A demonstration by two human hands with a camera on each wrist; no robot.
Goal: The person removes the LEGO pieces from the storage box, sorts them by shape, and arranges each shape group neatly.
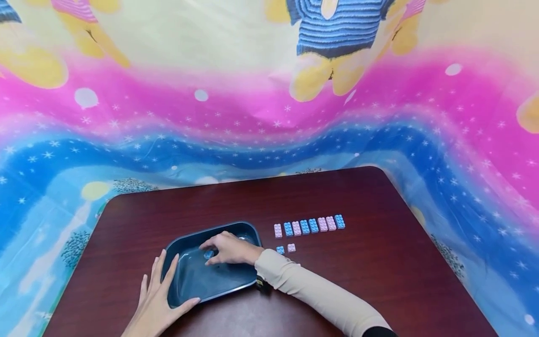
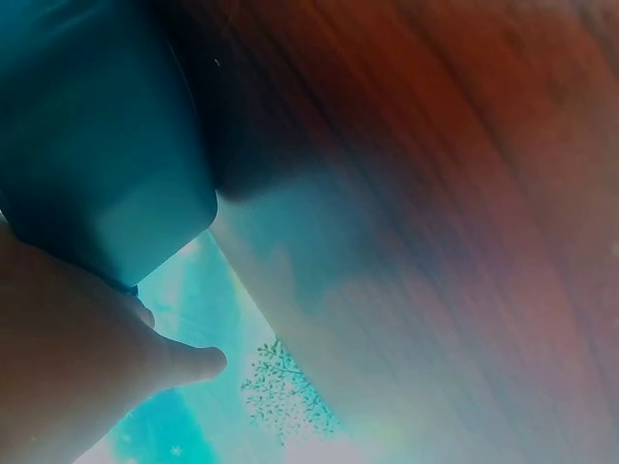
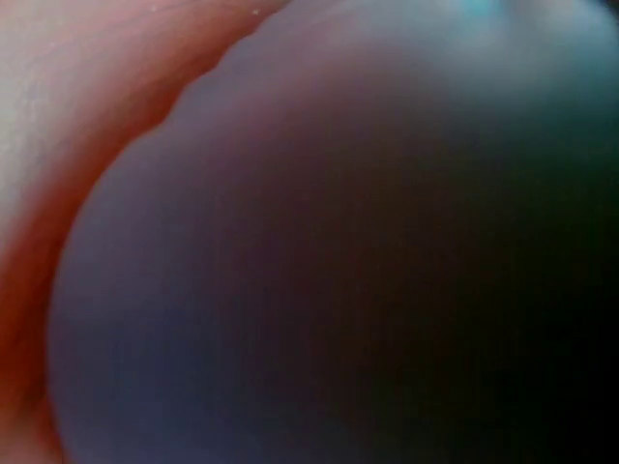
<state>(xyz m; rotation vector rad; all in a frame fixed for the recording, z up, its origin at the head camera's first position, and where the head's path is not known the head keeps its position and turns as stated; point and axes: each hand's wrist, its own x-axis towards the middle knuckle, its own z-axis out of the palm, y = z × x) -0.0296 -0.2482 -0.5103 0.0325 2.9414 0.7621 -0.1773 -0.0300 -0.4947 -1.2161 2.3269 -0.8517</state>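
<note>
A dark teal tray (image 1: 210, 281) sits on the table. My left hand (image 1: 157, 299) lies spread at its left end, fingers along the left rim and thumb by the near rim. The left wrist view shows part of that hand (image 2: 87, 348) beside the tray's wall (image 2: 106, 145). My right hand (image 1: 229, 248) reaches into the tray, thumb and index finger apart on either side of a small blue piece (image 1: 208, 254). Its exact shape is partly hidden by the fingers. The right wrist view is mostly dark and blurred, with skin along its left edge.
Right of the tray, several pink and blue toy bricks (image 1: 305, 227) stand in a row. A small blue brick (image 1: 280, 250) and a small pink brick (image 1: 291, 247) lie nearer. The reddish-brown table (image 1: 358, 267) has a patterned cloth (image 1: 252, 112) hanging behind it.
</note>
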